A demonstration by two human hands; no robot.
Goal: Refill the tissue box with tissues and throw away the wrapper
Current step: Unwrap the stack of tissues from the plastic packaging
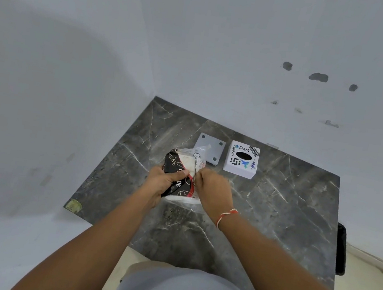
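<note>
White tissues (187, 162) inside opened wrapper (177, 169).

Single head-worn wide-angle view, looking forward and steeply down over both forearms onto the dark marble counter (275, 204), set in a white wall corner; hands near, mid-frame.

On the counter (275, 204) I see the tissue box (241, 160) far right, its base plate (210, 148) just left, and the tissue pack (182, 175) nearer me.
</note>
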